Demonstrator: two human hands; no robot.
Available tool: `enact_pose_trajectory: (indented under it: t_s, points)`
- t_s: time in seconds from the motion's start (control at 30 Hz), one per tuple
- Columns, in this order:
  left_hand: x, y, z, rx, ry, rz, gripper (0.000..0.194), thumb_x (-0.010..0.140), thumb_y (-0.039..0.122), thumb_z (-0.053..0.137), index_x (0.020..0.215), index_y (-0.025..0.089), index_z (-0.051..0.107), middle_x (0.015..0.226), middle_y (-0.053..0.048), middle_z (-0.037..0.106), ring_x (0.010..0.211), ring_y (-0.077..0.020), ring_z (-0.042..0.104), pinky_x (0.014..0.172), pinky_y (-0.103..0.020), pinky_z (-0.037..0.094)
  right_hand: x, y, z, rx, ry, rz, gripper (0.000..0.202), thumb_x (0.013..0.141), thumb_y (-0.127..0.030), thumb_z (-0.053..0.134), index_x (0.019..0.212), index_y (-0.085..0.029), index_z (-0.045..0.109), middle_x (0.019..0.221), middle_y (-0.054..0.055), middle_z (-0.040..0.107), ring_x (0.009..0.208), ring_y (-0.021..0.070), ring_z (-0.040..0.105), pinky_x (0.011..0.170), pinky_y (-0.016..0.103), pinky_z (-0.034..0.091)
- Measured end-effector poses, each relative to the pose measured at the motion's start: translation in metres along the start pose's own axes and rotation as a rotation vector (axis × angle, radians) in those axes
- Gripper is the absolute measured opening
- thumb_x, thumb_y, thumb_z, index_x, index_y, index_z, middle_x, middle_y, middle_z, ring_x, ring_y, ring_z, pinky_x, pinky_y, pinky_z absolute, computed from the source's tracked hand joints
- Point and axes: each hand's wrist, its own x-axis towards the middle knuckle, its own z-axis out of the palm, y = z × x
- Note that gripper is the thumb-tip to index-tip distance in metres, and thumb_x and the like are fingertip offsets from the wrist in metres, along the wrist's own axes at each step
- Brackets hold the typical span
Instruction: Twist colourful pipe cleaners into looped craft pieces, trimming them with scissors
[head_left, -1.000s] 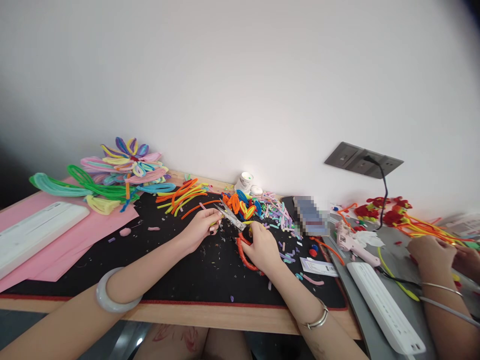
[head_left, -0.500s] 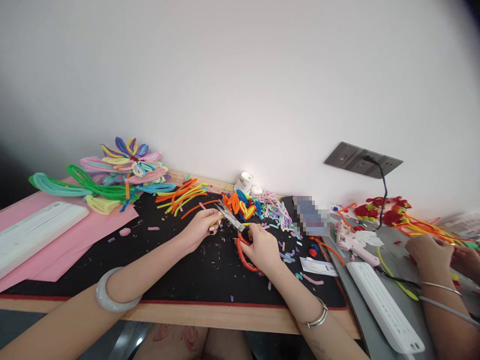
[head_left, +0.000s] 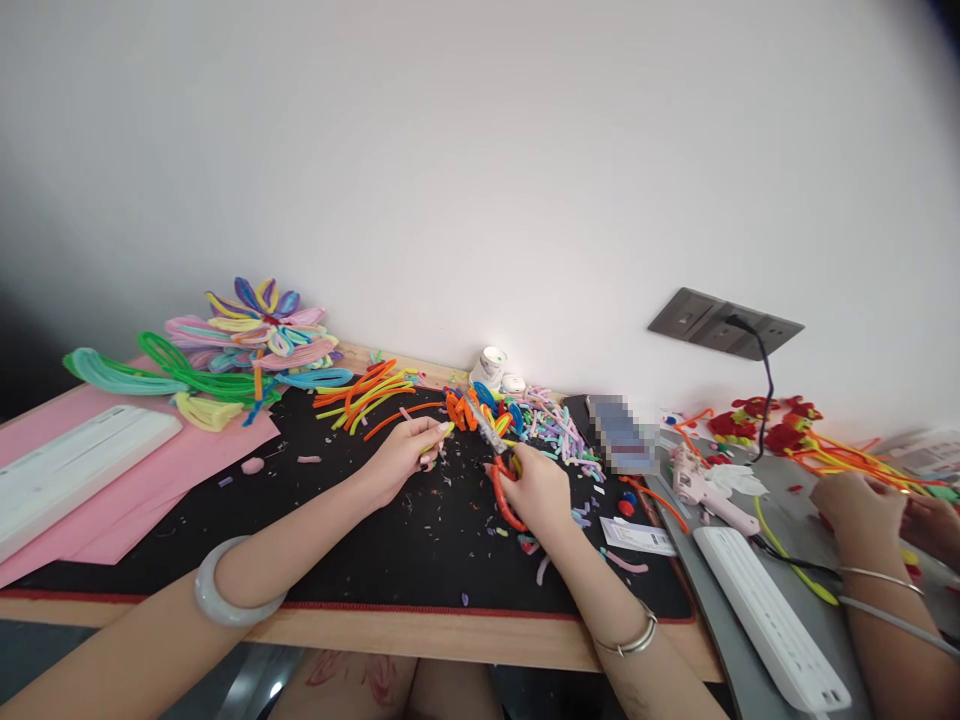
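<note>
Craft trimming, apparently between snips.
Left hand [head_left: 411, 455] pinches a yellow fuzzy piece [head_left: 448, 430] above the black mat [head_left: 360, 560]; right hand [head_left: 538, 492] grips orange-handled scissors [head_left: 498, 450], blades [head_left: 484, 425] clear of that piece; a cut would call for lining them up.

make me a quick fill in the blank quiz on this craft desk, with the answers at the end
1. The right hand holds a pair of ____.
2. The left hand pinches a small ____ piece of chenille stem.
3. The flat sheets on the left of the desk are ____.
4. The cord plugged into the wall socket is ____.

Missing words: scissors; yellow; pink; black.
</note>
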Motion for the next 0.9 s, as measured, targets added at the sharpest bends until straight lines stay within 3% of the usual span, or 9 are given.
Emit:
enact_pose_trajectory:
  t_s: [0.23,0.4,0.47,0.6,0.67,0.8,0.9]
  points:
    - [-0.003,0.004,0.005,0.076,-0.070,0.005,0.032,0.076,0.046,0.056,0.074,0.016,0.048,0.069,0.003,0.045,0.045,-0.0028,0.027,0.044,-0.018,0.022,0.013,0.051,-0.007,-0.025,0.081,0.284,0.029,0.075,-0.046,0.053,0.073,-0.018,0.058,0.064,0.005,0.061,0.058,0.0179,0.055,0.050,0.025,0.026]
    - [-0.004,0.001,0.006,0.183,-0.077,0.019,0.031,0.076,0.046,0.055,0.072,0.017,0.046,0.066,0.004,0.045,0.047,-0.0048,0.031,0.048,-0.019,0.029,0.017,0.079,-0.004,0.028,0.028,0.315,0.024,0.071,-0.036,0.059,0.080,-0.013,0.062,0.075,0.010,0.063,0.069,0.0218,0.057,0.059,0.028,0.036]
    - [-0.003,-0.001,0.003,0.306,-0.063,0.072,0.028,0.077,0.044,0.054,0.074,0.017,0.049,0.066,0.003,0.047,0.050,-0.0068,0.036,0.051,-0.021,0.033,0.017,0.080,-0.005,0.062,0.090,0.286,0.020,0.072,-0.031,0.059,0.079,-0.013,0.062,0.080,0.012,0.063,0.077,0.0234,0.057,0.067,0.030,0.039]
    - [-0.001,-0.003,0.001,0.512,-0.062,0.192,0.023,0.078,0.040,0.052,0.080,0.017,0.055,0.069,0.001,0.054,0.057,-0.0115,0.045,0.056,-0.023,0.037,0.014,0.058,-0.014,0.242,0.350,0.185,0.015,0.081,-0.026,0.048,0.085,-0.015,0.057,0.088,0.010,0.059,0.084,0.0211,0.054,0.074,0.031,0.040]
    - [-0.002,-0.004,0.004,0.562,-0.095,0.230,0.021,0.078,0.038,0.052,0.081,0.017,0.057,0.070,0.000,0.057,0.060,-0.0132,0.049,0.058,-0.024,0.038,0.009,0.038,-0.017,0.419,0.239,0.074,0.014,0.084,-0.026,0.045,0.087,-0.016,0.054,0.078,0.005,0.058,0.068,0.0160,0.053,0.064,0.026,0.040]
    - [-0.007,-0.004,0.012,0.660,-0.166,0.318,0.016,0.078,0.032,0.053,0.081,0.018,0.061,0.071,0.000,0.061,0.064,-0.0151,0.053,0.060,-0.024,0.038,0.000,-0.002,-0.012,0.582,-0.110,-0.191,0.012,0.084,-0.027,0.046,0.078,-0.018,0.052,0.066,-0.001,0.052,0.058,0.0123,0.047,0.057,0.023,0.036]
    - [-0.010,-0.003,0.015,0.731,-0.201,0.370,0.012,0.077,0.026,0.054,0.080,0.019,0.062,0.071,0.000,0.062,0.066,-0.0157,0.055,0.062,-0.024,0.038,-0.002,-0.015,-0.007,0.615,-0.128,-0.254,0.023,0.087,-0.024,0.038,0.066,-0.018,0.045,0.063,-0.002,0.047,0.059,0.0113,0.044,0.057,0.022,0.033]
